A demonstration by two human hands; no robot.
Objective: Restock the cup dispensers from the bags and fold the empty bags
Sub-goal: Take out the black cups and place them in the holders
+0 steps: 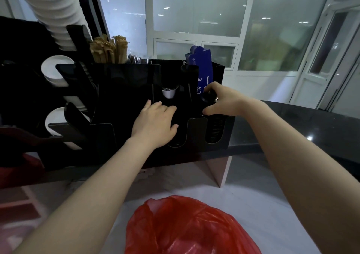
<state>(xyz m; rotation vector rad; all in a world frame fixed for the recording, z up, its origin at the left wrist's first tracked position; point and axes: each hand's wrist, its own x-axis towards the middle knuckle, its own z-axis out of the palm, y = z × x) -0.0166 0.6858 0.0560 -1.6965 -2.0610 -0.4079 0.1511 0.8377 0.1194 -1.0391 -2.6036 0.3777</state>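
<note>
- While your left hand [155,124] lies flat on the dispenser [120,105] at 12 o'clock, fingers straight and together, your right hand [221,101] curls round a dark object [210,97] at 1 o'clock;
- the red bag [187,226] lies at 6 o'clock.

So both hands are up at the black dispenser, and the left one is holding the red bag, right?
Not quite. The head view shows the red bag lying on the white counter below the forearms, in neither hand. The left hand rests flat on the front of the black dispenser. The right hand curls round a dark item at its right-end slot.
</note>
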